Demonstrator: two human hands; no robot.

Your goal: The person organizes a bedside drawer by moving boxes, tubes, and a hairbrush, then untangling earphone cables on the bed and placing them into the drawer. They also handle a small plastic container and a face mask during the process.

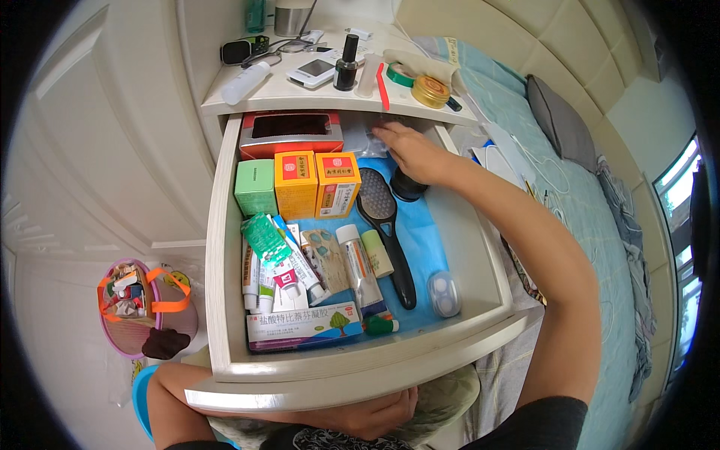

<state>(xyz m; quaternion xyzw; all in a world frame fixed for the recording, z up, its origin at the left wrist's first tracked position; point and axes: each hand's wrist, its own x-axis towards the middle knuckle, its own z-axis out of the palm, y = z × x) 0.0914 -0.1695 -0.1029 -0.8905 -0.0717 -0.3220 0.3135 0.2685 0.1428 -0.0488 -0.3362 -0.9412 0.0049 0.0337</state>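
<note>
My right hand reaches into the back right of a pulled-out white drawer, its fingers at a clear plastic bag; its grip on the bag is unclear. Just below it stands a black round container, beside a black-handled foot file. Left of these are two yellow boxes, a green box and a red box with a dark window. Ointment tubes, a white medicine box and a contact lens case lie nearer the front. My left hand rests below the drawer front, fingers curled.
The tabletop above holds a black nail polish bottle, glasses, a smartwatch, a gold tin and a white bottle. A pink bin stands at left on the floor; a bed lies at right.
</note>
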